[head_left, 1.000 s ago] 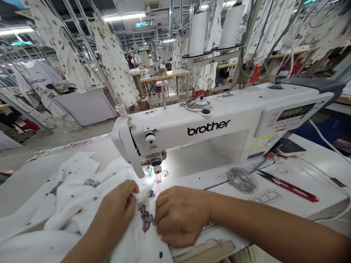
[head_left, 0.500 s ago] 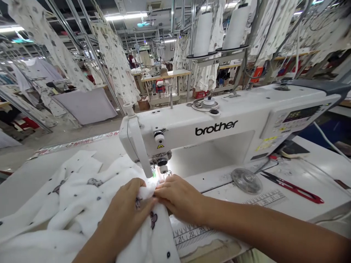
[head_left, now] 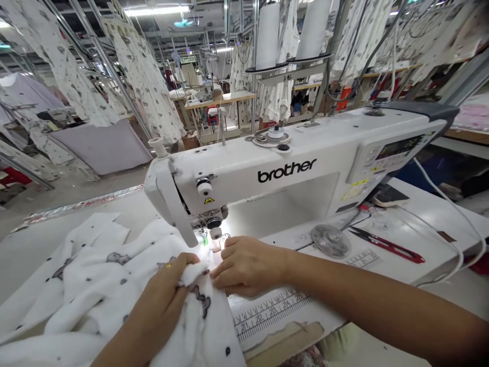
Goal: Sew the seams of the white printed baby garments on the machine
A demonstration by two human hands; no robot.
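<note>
A white brother sewing machine [head_left: 244, 168] stands across the table, its needle area lit. White fleecy fabric [head_left: 91, 285] with dark dots and grey-brown printed figures lies in folds at the left and runs up to the presser foot. My left hand [head_left: 168, 290] is closed on a fold of this fabric just in front of the needle. Close beside it, my right hand [head_left: 248, 267] presses its fingertips together at the fabric's right edge, below the needle. The needle tip and the stitching are hidden by glare and fingers.
On the right lie a clear round plastic disc [head_left: 331, 240], red-handled thread snips [head_left: 387, 244] and a dark flat device [head_left: 389, 195]. A printed ruler strip [head_left: 271, 313] runs along the table's front. Thread cones [head_left: 267, 38] stand behind the machine; patterned garments [head_left: 143, 76] hang beyond.
The view has shifted, so the machine appears further left. My left thumb has drawn back from my right fingers, with the fold still in my left hand, and more printed figure shows between the hands.
</note>
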